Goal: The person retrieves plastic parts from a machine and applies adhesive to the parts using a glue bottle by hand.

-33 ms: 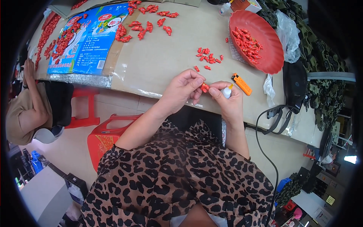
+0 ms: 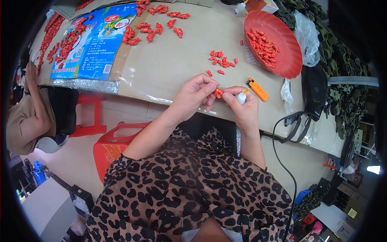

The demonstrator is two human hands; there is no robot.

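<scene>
Left hand [image 2: 196,93] has a little red ornament [image 2: 218,93] pinched at its fingertips, left of the orange lighter [image 2: 258,89]. Right hand [image 2: 245,109] is hanging onto a yellow-tipped squeeze bottle [image 2: 242,98] beside it.

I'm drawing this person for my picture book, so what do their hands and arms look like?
The left hand and right hand wear no gloves. The forearms are bare, with no watch or bracelet to be seen. Above them come brown sleeves with black leopard spots. Some fingers are hidden, so I can't rule out rings.
</scene>
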